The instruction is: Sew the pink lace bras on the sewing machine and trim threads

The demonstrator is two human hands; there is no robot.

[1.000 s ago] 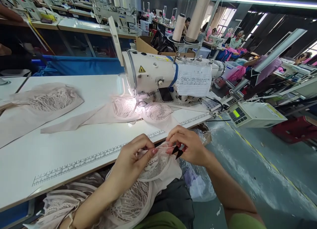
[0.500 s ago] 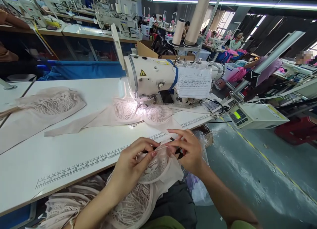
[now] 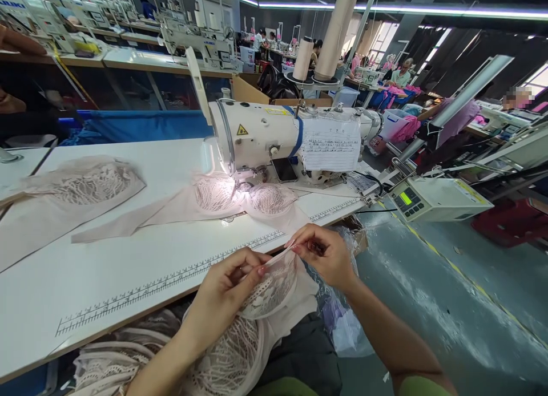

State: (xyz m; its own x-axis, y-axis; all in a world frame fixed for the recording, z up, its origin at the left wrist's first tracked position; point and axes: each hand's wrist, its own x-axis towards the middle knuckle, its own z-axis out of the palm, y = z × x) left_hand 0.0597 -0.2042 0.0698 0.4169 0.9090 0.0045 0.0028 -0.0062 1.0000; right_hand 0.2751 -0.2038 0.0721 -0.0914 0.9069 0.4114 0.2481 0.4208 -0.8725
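A pale pink lace bra (image 3: 274,287) lies over my lap, its upper cup edge raised between both hands. My left hand (image 3: 229,287) is closed, thumb and fingers pinching that edge on the left. At the edge's right end, my right hand (image 3: 325,253) pinches the fabric between thumb and fingertips. The edge runs fairly straight from one hand to the other. Beyond my hands, another lace bra (image 3: 269,201) rests under the lit needle area of the white sewing machine (image 3: 257,128).
More lace pieces lie at the table's left (image 3: 94,182) and in a pile (image 3: 115,356) by my lap. A ruler strip (image 3: 171,282) marks the table's front edge. A phone (image 3: 284,170) and a control box (image 3: 440,199) are near the machine. Co-workers sit farther back.
My right hand has gone from spread fingers to a pinch on the cup edge. The dark thing near its fingers is no longer visible. The edge is now straighter between my hands.
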